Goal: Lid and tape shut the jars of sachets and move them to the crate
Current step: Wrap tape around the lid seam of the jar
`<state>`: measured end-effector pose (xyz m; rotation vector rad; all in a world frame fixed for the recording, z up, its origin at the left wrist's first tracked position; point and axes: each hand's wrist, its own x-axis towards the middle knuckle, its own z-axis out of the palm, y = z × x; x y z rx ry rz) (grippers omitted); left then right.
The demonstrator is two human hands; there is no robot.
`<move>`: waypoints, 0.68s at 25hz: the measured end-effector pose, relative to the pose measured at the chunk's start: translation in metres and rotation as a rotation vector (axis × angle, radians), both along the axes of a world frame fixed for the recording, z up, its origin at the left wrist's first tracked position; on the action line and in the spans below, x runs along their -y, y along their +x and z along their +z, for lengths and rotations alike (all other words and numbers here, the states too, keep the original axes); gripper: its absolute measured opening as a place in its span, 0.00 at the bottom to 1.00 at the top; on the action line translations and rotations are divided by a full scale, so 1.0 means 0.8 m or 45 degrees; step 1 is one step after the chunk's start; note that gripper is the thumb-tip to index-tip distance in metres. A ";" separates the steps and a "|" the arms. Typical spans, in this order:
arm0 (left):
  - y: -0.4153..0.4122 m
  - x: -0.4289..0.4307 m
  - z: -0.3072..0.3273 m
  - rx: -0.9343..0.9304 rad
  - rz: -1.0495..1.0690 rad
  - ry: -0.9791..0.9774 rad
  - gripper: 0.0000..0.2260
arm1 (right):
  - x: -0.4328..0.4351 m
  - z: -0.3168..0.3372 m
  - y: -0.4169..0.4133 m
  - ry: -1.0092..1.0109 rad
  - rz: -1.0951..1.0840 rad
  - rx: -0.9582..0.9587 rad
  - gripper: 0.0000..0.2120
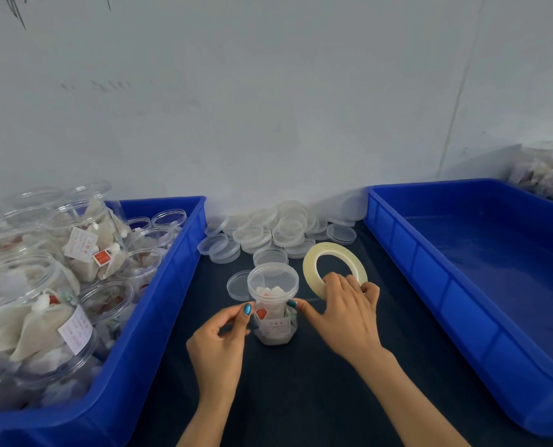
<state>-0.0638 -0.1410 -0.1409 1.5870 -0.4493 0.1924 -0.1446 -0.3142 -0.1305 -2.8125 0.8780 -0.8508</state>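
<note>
**Jar on the counter, tape at its neck**

A small clear jar [273, 321] of sachets stands upright on the dark counter [301, 398], between two blue crates. Its lid [272, 279] is on.

The left hand [220, 337] is at the jar's left side. Its grip is closed, thumb and forefinger pinched together against the jar just under the lid, and the other fingers are curled.

The right hand [346, 314] holds the tape [310, 258], a pale ring tilted up behind the hand. Its fingers are clamped over the ring's near edge, while the thumb stretches left to touch the jar's right side. A thin strip of tape runs from the ring to the jar's neck.

The left crate [178, 269] is packed with open jars [42, 317] of sachets, some lying on their sides. The right crate [407, 250] is just right of the tape. Loose lids [285, 227] are heaped against the wall behind the jar, and one more lid [238, 285] lies flat just beside it on the left.
</note>
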 end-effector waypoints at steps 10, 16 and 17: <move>0.037 0.005 -0.013 0.277 0.058 0.110 0.13 | 0.015 0.003 0.012 -0.024 0.061 -0.031 0.34; 0.056 0.016 -0.017 0.016 -0.642 0.247 0.44 | 0.017 0.002 0.010 -0.018 0.067 -0.022 0.41; 0.056 0.022 -0.015 0.001 -0.675 0.267 0.46 | 0.017 0.003 0.010 -0.016 0.070 -0.026 0.42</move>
